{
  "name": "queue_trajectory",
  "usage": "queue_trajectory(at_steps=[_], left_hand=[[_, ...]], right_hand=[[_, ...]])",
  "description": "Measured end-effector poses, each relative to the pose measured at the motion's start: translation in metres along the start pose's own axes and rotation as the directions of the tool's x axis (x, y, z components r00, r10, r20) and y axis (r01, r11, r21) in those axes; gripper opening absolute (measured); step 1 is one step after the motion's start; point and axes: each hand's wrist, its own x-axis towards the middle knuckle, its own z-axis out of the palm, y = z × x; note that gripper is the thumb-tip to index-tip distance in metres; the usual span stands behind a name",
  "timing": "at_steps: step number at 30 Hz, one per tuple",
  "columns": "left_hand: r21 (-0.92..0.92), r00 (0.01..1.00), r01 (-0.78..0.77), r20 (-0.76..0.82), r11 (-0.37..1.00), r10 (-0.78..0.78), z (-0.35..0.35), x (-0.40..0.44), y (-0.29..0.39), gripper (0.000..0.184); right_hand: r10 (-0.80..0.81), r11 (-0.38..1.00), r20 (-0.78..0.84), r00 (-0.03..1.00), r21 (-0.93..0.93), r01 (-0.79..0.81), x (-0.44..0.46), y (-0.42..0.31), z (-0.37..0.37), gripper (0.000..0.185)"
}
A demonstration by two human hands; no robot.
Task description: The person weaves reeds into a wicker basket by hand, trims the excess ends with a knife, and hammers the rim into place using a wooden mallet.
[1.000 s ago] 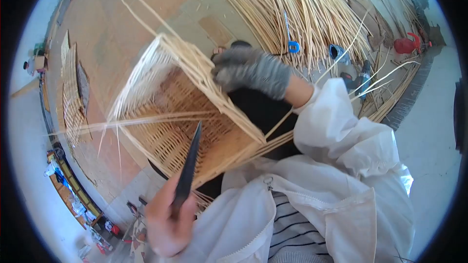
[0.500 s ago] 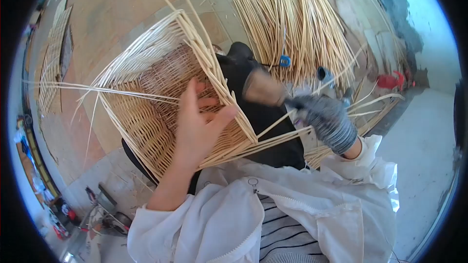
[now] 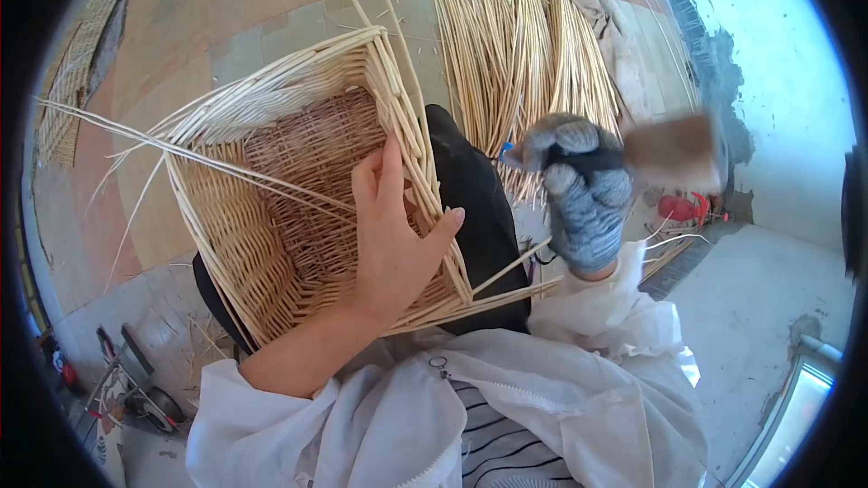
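A square wicker basket [image 3: 271, 244] rests tilted on my lap, its opening facing me, with long loose willow rods [image 3: 99, 122] sticking out past its rim. My bare left hand [image 3: 393, 226] reaches into it and grips the right-hand wall, fingers inside and thumb over the rim. In a grey glove, my right hand [image 3: 583, 190] is closed around the dark handle of a wooden mallet [image 3: 678, 154], raised to the right of the basket and apart from it. The mallet's head is blurred by motion.
A large bundle of peeled willow rods [image 3: 497, 45] lies on the floor ahead. A woven panel [image 3: 77, 81] is at the far left. A red object [image 3: 684, 208] lies near the wall at right. Wheeled equipment [image 3: 140, 389] stands at lower left.
The mallet has swung away from the basket's right rim, up and to the right. My left hand has shifted slightly right along that wall, and the basket appears turned a little.
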Motion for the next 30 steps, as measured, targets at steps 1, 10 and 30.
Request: queue_trajectory(at_steps=[1, 10, 30], left_hand=[[-0.01, 1.0, 0.003, -0.003, 1.0, -0.003, -0.001, 0.002, -0.002, 0.088], [-0.224, 0.995, 0.095, 0.039, 0.97, -0.089, 0.0, 0.002, -0.011, 0.084], [-0.327, 0.996, 0.089, 0.043, 0.941, -0.079, -0.003, 0.004, -0.013, 0.083]], right_hand=[[0.007, 0.952, 0.084, 0.996, 0.304, -0.032, 0.004, -0.005, 0.014, 0.022], [-0.401, 0.751, 0.365, 0.84, 0.657, 0.073, 0.0, 0.041, 0.033, 0.034], [0.497, 0.815, 0.564, 0.659, -0.565, -0.131, 0.012, -0.005, 0.032, 0.036]])
